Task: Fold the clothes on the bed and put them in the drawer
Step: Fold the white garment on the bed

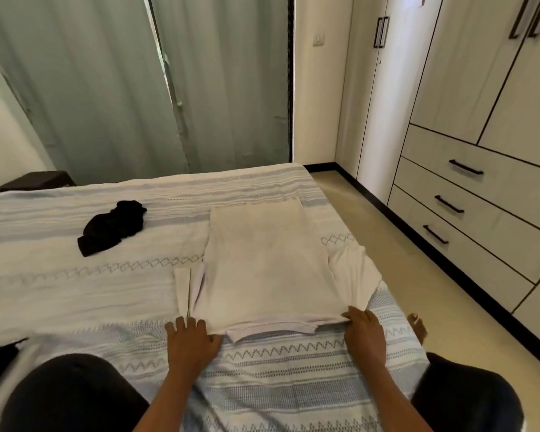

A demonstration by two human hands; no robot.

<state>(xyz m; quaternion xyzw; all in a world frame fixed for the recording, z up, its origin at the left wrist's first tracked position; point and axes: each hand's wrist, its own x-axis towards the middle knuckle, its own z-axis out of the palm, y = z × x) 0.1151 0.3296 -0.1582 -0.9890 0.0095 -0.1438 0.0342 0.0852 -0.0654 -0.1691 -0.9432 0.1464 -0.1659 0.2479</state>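
We are kneeling at the near edge of the bed (75,291), our left hand (191,339) pinching the near left corner of the white T-shirt (262,269) and our right hand (363,333) curling its fingers over the near right corner, both at the collar end. The shirt is lying flat on the striped bedspread (293,385), its body stretching away from us and its sleeves spreading out to either side. Farther off, a crumpled black garment (113,227) is sitting well apart to the left, while closed wardrobe drawers (468,194) are standing across the floor on the right and green curtains (138,88) are hanging beyond the bed.
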